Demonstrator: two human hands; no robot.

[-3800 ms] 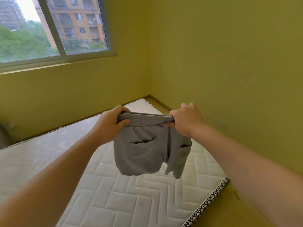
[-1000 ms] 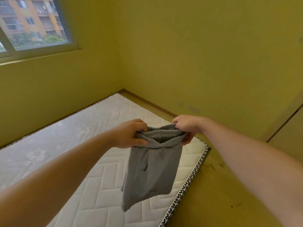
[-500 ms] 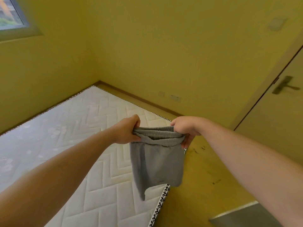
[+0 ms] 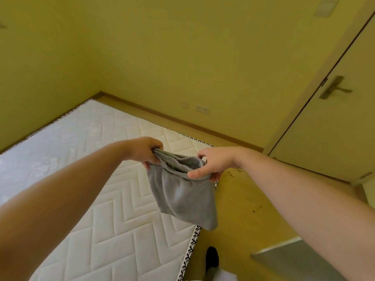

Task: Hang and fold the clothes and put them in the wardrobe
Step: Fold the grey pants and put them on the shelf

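A white quilted mattress [image 4: 97,199] lies on the floor and fills the lower left of the view. Above its near corner, a pair of grey shorts [image 4: 182,197] hangs in the air, held up between both hands and touching nothing else.

The shorts look like a soft knit: light, limp, neither slippery nor fragile, and likely to sag and bunch wherever they are not held. The thick elastic waistband seems the best place to take hold, one grip at each end, so the legs drop straight and even for folding.

That is where the hands are. The left hand [image 4: 142,152] has its fingers curled tight round the left end of the waistband. The right hand [image 4: 215,163] pinches the right end between thumb and fingers, leaving the band slack in the middle.
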